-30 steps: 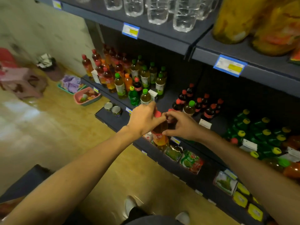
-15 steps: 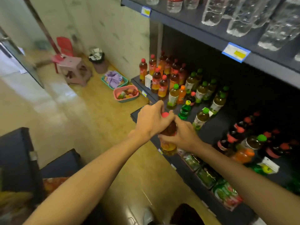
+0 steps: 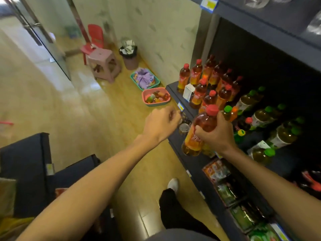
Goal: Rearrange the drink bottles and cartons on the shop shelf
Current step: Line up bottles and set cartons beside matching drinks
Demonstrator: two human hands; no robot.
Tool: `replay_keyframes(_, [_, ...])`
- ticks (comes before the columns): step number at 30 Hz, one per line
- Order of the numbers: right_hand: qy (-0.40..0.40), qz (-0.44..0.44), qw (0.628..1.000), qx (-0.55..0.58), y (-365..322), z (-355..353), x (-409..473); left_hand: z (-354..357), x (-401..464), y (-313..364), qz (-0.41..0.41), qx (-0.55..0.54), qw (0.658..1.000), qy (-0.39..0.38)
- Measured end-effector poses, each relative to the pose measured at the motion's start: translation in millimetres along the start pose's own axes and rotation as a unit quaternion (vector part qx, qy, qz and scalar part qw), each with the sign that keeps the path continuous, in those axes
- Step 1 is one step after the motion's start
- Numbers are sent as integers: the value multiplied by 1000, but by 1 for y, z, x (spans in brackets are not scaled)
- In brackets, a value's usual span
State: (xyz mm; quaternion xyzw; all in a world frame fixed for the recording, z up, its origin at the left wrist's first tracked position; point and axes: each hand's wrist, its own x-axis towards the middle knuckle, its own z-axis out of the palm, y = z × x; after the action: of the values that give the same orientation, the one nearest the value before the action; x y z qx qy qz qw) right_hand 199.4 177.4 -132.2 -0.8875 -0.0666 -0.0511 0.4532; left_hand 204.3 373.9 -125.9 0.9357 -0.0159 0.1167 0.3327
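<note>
Your right hand [image 3: 214, 134] is gripping a red-capped amber drink bottle [image 3: 199, 133] around its upper body, tilted over the shelf edge [image 3: 175, 136]. Your left hand [image 3: 160, 125], fingers curled around nothing, is hovering just left of it, apart.

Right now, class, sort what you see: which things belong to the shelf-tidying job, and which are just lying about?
Job:
- red-capped bottle, gripped by the right hand
- red-capped bottles on the shelf
- green-capped bottles

Lying about:
- pink basket
- green basket
- stool
- red chair
- bin
</note>
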Motion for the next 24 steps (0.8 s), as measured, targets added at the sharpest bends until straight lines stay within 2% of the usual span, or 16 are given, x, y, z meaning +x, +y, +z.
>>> replay_keyframes(8, [160, 80, 981, 78, 15, -11, 123, 17, 139, -12, 67, 44, 996, -43])
replay_keyframes(12, [173, 125, 973, 89, 18, -16, 165, 37, 185, -16, 73, 28, 994, -82])
replay_keyframes(17, [195, 175, 961, 87, 28, -17, 206, 60, 248, -26, 132, 4, 980, -147])
replay_keyframes(21, [278, 223, 931, 75, 32, -6, 236, 73, 307, -38, 159, -2, 966, -206])
replay_keyframes(24, [364, 261, 894, 30, 30, 4, 259, 78, 353, -52, 218, 1, 944, -248])
